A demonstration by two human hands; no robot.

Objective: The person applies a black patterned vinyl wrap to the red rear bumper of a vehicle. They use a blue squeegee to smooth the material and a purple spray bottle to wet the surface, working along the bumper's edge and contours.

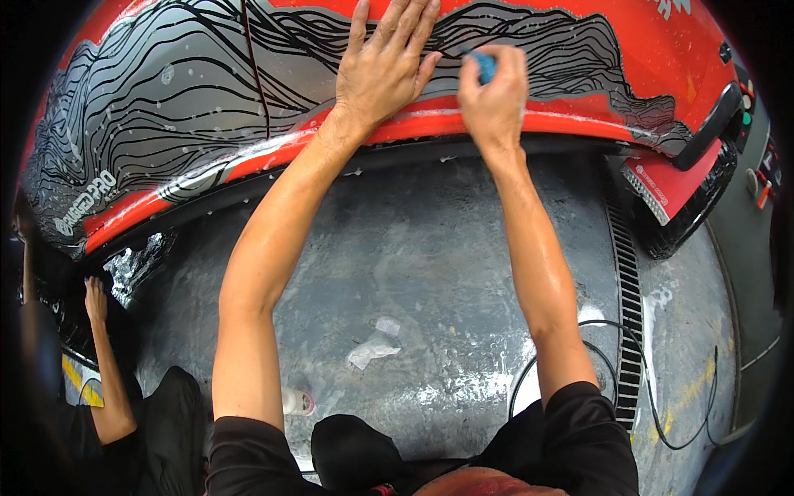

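Note:
In front of me stretches the red car side [579, 120], covered with a grey and black wavy-line graphic [190, 91] and speckled with droplets. My left hand [382, 62] lies flat on the graphic near the top middle, fingers stretched out. Just right of it, my right hand [496, 91] is closed around a small blue squeegee [485, 66], held against the panel. The hand is slightly blurred, and the fingers hide part of the squeegee.
At the lower left a co-worker's hand [96, 299] reaches toward a dark wheel area. A red mud flap [674, 182] hangs by the right tire. On the wet grey floor [397, 248] lie a crumpled clear scrap [374, 354], a bottle [298, 403] and a black hose [653, 413] near a drain grate [626, 289].

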